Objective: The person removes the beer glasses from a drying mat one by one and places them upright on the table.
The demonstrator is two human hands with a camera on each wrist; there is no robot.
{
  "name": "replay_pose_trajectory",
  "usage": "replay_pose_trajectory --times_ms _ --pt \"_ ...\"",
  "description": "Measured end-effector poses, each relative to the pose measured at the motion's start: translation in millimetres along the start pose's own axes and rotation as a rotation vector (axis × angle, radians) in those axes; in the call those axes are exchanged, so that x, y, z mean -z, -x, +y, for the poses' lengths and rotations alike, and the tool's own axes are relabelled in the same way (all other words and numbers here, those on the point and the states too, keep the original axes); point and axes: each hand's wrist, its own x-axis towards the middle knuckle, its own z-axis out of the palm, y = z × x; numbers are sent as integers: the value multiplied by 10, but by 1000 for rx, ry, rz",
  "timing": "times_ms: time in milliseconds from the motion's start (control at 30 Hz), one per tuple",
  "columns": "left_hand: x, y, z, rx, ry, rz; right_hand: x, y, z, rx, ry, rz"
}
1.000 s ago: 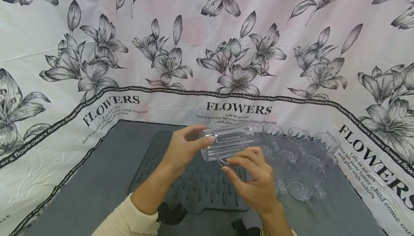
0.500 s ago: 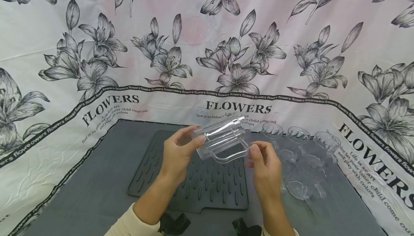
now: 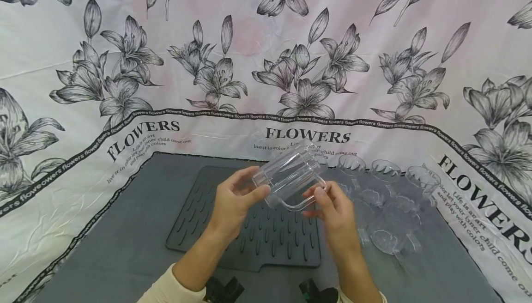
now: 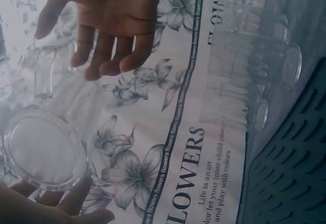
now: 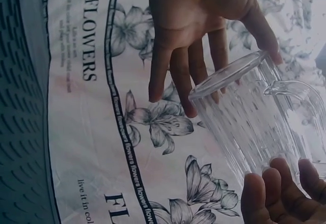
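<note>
A clear plastic mug [image 3: 287, 171] with ribbed sides is held tilted above the dark mat, its far end raised to the right. My left hand [image 3: 234, 196] grips the mug's near round end between thumb and fingers. At the mug's handle [image 3: 297, 208], my right hand [image 3: 336, 208] pinches the outer bend, thumb on the near side. In the left wrist view, the mug's round end [image 4: 46, 150] faces the camera. From the right wrist, the fingers [image 5: 275, 180] of my right hand overlap the mug's lower side.
A dark drying mat [image 3: 249, 243] with raised ridges lies on the grey table [image 3: 112, 229]. Several more clear mugs [image 3: 384, 240] stand grouped at the right. Behind rises a flower-printed cloth [image 3: 232, 132] along the table's back and sides.
The mug has gone from nearly level to tilted, its far end rising. My right hand has turned and shifted from the handle's near stretch to its outer bend; the left keeps its grip.
</note>
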Motion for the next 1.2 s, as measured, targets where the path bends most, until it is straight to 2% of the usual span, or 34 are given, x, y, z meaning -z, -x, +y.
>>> replay_pose_trajectory --times_ms 300,667,867,1033,1200 --pt "40 20 -51 -40 -51 -83 25 17 -13 27 -22 -50" --pt "87 12 -125 -83 -210 -181 41 19 -29 51 -60 -114" --pt "78 25 -196 -117 -350 -194 32 15 -22 82 -118 -189" --pt "57 34 -254 -156 -417 -167 25 17 -17 81 -205 -262" --pt "57 36 -322 -201 -470 -146 15 31 -19 32 -232 -236"
